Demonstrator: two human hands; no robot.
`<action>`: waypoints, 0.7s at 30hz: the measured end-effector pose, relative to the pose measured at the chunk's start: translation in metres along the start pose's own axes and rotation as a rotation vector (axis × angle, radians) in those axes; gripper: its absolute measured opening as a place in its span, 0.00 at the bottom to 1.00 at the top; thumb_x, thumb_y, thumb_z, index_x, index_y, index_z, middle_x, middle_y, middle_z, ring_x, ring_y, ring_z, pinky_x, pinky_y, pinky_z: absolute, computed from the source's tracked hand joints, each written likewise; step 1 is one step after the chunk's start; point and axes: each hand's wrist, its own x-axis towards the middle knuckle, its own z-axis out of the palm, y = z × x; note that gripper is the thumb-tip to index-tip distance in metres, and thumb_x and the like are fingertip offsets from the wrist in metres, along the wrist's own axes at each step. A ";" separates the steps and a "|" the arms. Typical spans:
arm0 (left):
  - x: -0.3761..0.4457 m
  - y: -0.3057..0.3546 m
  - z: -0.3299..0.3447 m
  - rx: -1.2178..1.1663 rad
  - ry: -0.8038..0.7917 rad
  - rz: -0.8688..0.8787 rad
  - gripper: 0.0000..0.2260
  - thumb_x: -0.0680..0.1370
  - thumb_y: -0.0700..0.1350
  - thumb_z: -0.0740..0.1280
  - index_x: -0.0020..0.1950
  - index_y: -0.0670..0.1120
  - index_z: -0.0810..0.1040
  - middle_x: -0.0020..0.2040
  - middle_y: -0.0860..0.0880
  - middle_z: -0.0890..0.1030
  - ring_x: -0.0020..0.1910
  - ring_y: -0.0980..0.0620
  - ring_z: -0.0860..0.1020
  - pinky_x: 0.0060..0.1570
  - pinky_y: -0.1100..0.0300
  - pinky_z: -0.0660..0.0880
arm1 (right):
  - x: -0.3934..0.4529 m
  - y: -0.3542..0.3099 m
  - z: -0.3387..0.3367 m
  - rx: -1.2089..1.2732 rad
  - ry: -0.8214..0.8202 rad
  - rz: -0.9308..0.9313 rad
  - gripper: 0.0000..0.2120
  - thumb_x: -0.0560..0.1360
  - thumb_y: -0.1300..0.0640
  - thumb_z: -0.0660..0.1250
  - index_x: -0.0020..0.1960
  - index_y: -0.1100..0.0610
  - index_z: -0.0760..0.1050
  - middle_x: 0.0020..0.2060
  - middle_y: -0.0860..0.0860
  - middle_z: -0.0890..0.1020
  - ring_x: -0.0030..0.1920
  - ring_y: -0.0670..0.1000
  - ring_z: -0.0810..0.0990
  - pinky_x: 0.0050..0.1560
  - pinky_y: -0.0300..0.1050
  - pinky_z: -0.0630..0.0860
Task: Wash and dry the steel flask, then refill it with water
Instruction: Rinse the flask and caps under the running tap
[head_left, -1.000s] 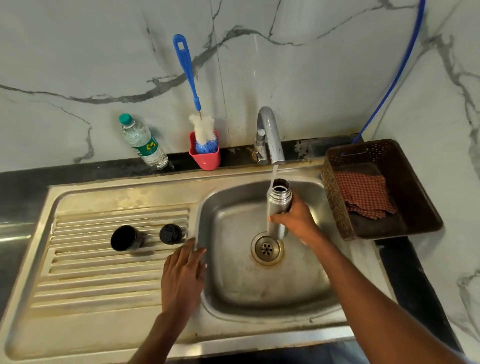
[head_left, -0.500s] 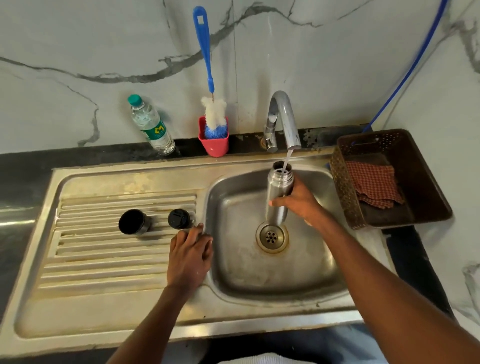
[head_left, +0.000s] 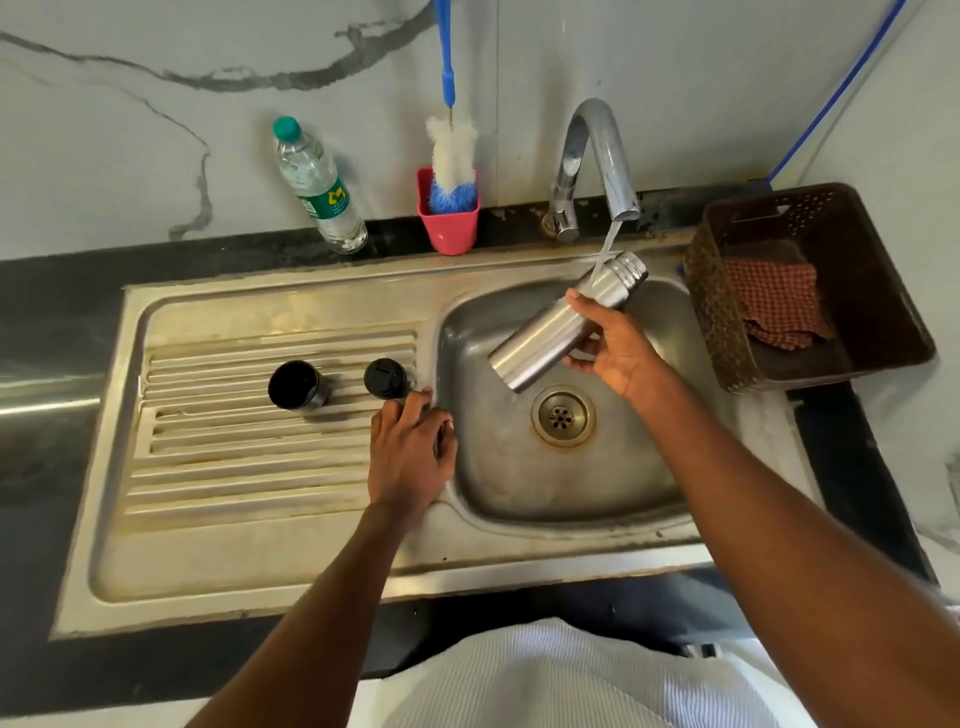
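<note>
Your right hand held the steel flask over the sink bowl, your grip curled round its middle with the thumb across the body. The flask was tilted, its open threaded mouth up toward the far right of the bowl and its base down toward the drain. Water ran from the tap onto the flask's neck.

Your left hand rested on the sink's rim where the drainboard meets the bowl, fingers loosely bent and gripping nothing.

On the drainboard's ribbed part lay a black cup on its side, and just right of it a black cap, near your left fingertips.

Along the far edge of the desk stood a plastic water bottle and a red holder with a blue-handled bottle brush upright in it. At the sink's right edge sat a brown basket holding a checked cloth.
</note>
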 end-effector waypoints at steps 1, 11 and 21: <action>0.000 0.000 0.000 0.003 0.002 0.000 0.10 0.79 0.52 0.70 0.55 0.50 0.84 0.66 0.49 0.74 0.61 0.46 0.72 0.61 0.47 0.73 | 0.000 0.001 -0.002 0.029 0.000 0.021 0.24 0.72 0.46 0.78 0.63 0.53 0.78 0.57 0.55 0.83 0.63 0.60 0.81 0.60 0.63 0.80; 0.001 -0.004 0.006 0.008 0.005 0.009 0.10 0.77 0.53 0.71 0.54 0.50 0.84 0.66 0.49 0.75 0.60 0.45 0.73 0.60 0.47 0.74 | 0.029 0.006 0.006 0.775 0.055 0.364 0.26 0.79 0.39 0.63 0.57 0.63 0.78 0.44 0.63 0.84 0.38 0.58 0.84 0.31 0.40 0.77; 0.032 0.032 -0.028 -0.396 0.073 -0.022 0.12 0.82 0.54 0.67 0.62 0.50 0.81 0.56 0.52 0.80 0.53 0.51 0.79 0.50 0.52 0.78 | 0.022 0.001 0.028 0.912 -0.016 0.403 0.24 0.80 0.44 0.64 0.57 0.65 0.81 0.47 0.63 0.86 0.44 0.60 0.86 0.32 0.45 0.82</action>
